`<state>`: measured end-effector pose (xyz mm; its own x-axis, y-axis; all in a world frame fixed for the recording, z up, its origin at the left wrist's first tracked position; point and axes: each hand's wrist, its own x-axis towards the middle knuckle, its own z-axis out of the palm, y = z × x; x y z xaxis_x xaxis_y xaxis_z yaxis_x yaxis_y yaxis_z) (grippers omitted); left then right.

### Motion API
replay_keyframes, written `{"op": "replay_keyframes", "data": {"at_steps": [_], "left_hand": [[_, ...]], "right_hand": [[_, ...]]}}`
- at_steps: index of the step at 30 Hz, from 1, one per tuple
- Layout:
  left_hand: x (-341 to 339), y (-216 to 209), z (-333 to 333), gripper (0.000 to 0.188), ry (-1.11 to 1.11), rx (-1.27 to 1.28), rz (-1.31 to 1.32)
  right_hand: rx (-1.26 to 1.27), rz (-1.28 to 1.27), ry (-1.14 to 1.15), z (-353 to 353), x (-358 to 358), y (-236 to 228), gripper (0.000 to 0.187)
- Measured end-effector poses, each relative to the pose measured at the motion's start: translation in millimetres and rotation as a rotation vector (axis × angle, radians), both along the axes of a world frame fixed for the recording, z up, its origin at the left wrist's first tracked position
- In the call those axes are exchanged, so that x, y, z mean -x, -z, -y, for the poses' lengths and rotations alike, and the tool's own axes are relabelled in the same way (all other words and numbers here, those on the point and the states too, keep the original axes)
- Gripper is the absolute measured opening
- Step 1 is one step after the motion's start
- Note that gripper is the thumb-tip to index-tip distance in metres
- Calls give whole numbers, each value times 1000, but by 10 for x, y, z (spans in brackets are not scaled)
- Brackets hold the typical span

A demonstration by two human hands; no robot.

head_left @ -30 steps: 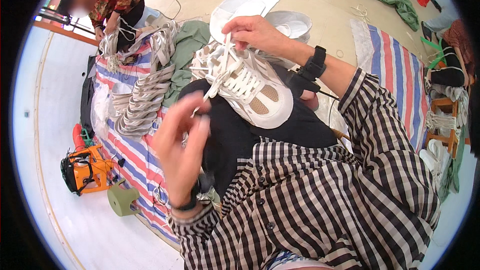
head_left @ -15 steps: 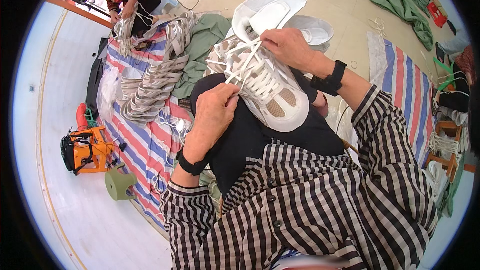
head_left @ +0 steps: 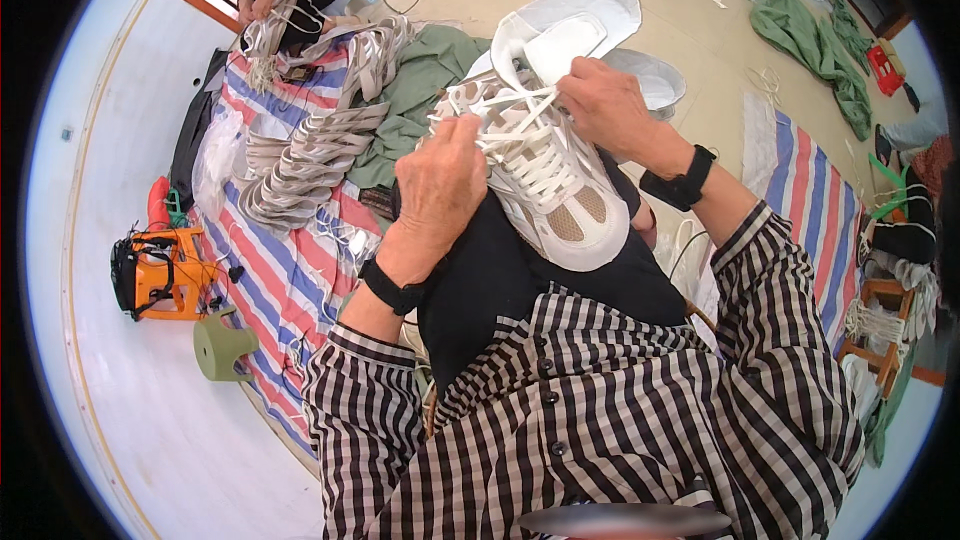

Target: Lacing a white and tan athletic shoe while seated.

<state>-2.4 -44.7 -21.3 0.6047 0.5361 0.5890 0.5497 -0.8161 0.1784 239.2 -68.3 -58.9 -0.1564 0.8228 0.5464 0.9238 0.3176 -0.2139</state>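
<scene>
Right grip (head_left: 612,110) on laces (head_left: 545,176), white-and-tan shoe (head_left: 590,236)

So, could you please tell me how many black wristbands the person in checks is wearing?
2: one wristband just behind the left hand, another wristband just behind the right hand; both show plainly.

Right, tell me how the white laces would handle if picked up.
The white laces would likely be floppy, since loose stretches curve above the shoe. They look light, being thin. They might snag, as strands cross one another.
</scene>
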Motion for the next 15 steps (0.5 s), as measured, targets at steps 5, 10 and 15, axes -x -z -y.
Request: {"op": "replay_keyframes", "data": {"at_steps": [5,10,15], "left_hand": [[-17,28,116,24,152,654,187],[99,18,135,20,183,1003,274],[136,137,113,22,169,1003,299]], "right_hand": [[-13,-7,-8,46,-66,19,10],[-70,40,25,-21,-160,-118,4],[-142,44,95,-33,-293,-240,9]]}}
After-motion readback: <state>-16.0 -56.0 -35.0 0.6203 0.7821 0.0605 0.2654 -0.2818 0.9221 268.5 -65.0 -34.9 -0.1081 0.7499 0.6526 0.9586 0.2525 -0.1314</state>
